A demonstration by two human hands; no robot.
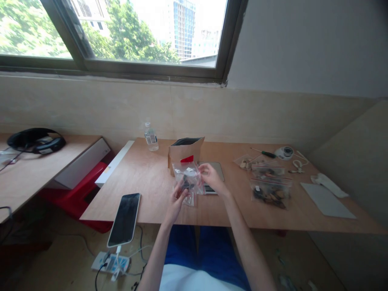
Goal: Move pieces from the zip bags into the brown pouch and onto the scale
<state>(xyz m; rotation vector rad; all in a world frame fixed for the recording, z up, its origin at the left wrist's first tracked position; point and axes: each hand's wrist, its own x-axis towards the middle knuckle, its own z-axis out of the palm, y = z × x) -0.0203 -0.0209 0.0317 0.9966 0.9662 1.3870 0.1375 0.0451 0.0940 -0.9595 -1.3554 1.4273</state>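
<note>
Your left hand (176,199) pinches a clear zip bag (197,186) of dark pieces (188,184) at 12 o'clock; your right hand (213,178) pinches its 3 o'clock edge. At 2 o'clock lies another zip bag (277,195), filled with dark and tan items. Beyond your hands stands an open-topped paper pouch (181,152) (contents hidden); a labelled bottle (151,139) stands farther, at 11.

Head-worn view, facing forward and down, table (151,178) near below, window (127,40) beyond
</note>
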